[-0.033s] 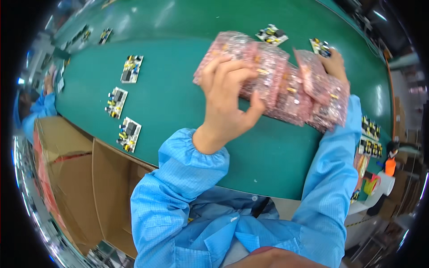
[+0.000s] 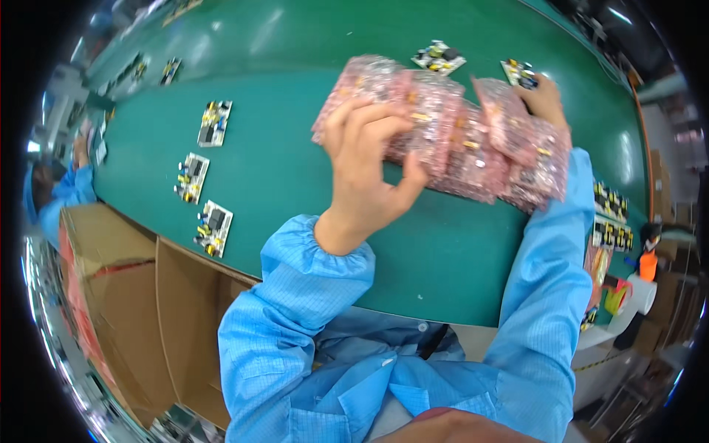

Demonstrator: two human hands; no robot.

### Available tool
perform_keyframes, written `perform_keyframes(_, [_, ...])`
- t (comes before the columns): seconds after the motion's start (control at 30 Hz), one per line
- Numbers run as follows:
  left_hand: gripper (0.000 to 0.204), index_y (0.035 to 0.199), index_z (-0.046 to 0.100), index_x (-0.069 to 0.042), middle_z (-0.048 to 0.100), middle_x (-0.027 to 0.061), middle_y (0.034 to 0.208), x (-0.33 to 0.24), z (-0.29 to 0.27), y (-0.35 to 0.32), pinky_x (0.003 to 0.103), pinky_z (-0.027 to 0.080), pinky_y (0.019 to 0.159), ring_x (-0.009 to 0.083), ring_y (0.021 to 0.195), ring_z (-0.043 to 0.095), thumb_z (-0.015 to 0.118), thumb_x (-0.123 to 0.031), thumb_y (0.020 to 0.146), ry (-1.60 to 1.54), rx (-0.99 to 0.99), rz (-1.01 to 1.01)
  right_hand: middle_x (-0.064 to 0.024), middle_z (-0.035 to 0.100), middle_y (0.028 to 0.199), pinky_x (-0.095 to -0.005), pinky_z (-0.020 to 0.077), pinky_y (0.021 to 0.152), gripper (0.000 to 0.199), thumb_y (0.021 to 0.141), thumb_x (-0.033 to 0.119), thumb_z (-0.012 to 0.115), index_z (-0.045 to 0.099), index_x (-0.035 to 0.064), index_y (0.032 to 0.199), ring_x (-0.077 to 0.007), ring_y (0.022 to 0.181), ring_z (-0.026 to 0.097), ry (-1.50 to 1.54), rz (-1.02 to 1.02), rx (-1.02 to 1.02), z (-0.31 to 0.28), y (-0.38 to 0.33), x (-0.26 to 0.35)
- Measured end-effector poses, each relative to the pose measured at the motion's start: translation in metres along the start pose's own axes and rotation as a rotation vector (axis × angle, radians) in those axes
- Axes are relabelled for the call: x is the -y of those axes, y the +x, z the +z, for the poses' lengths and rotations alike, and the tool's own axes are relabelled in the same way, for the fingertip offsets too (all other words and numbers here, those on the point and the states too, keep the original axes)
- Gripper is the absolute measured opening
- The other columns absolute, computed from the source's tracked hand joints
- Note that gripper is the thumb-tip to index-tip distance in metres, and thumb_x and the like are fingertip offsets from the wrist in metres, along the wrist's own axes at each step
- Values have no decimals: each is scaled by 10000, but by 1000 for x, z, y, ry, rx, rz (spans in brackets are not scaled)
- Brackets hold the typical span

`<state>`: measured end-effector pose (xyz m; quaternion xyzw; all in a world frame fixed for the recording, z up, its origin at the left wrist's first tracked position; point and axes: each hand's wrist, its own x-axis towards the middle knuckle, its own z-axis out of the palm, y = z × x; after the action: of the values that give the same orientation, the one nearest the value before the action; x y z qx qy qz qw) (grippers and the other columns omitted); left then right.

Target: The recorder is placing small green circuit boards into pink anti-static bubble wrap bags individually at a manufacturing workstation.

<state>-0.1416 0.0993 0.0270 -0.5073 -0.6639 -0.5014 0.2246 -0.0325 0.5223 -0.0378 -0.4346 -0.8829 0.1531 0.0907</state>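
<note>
A row of overlapping pink bubble-wrap bags [image 2: 461, 159] lies across the upper right of the green table. Pale and yellow parts show through the film. My left hand [image 2: 369, 148] bends its fingers over the bags at the left end, with the thumb apart and lower, against the near edge. Beyond the row's right end is my right hand [image 2: 545, 102], its fingertips close to a circuit board [image 2: 519, 72] and partly hidden by a bag. Whether those fingers grip the board or the bags does not show. Another circuit board [image 2: 439, 57] lies just beyond the row.
On the left of the table, several circuit boards [image 2: 193, 177] lie spaced out. An open cardboard box [image 2: 122, 310] stands against the near left edge. More boards [image 2: 613, 235] and a white roll [image 2: 644, 294] are at the right. Far left, another person's blue sleeve [image 2: 74, 184] shows.
The bags, my hands and the far boards appear slightly further left, while the left boards appear a little lower. The view has shifted; both hands keep their places on the row and near the board.
</note>
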Motion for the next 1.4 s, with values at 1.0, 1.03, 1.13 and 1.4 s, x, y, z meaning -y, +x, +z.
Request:
perform_keyframes(1.0, [943, 1415, 426, -5, 570, 273, 1291, -56, 94, 133, 422, 446, 1028, 383, 1216, 558, 848, -395, 668, 169, 1295, -27, -197, 538, 1226, -513, 416, 1009, 696, 661, 397, 800, 626, 62, 1245, -403, 1178, 506, 324, -104, -251, -2, -74, 12])
perform_keyframes(1.03, [941, 1389, 450, 8, 591, 273, 1257, -54, 93, 130, 429, 449, 1023, 398, 1194, 566, 850, -399, 640, 162, 1205, 88, -197, 538, 1226, -513, 416, 1009, 696, 661, 397, 800, 626, 62, 1245, -403, 1178, 506, 333, -115, -251, -2, -73, 13])
perform_keyframes(1.13, [903, 1346, 480, 21, 608, 261, 1217, -64, 86, 126, 441, 449, 1013, 417, 1148, 574, 849, -368, 619, 149, 1060, 231, -200, 532, 1227, -502, 427, 1003, 717, 644, 394, 821, 608, 45, 1233, -398, 1176, 512, 378, -32, -272, -5, -75, 11])
perform_keyframes(1.4, [892, 1354, 465, 22, 577, 241, 1232, -82, 71, 90, 452, 429, 1036, 412, 1176, 530, 842, -325, 624, 129, 907, 380, -214, 502, 1220, -422, 459, 1000, 678, 658, 249, 834, 559, -2, 1225, -390, 1149, 525, 516, -59, -618, -17, -92, 16])
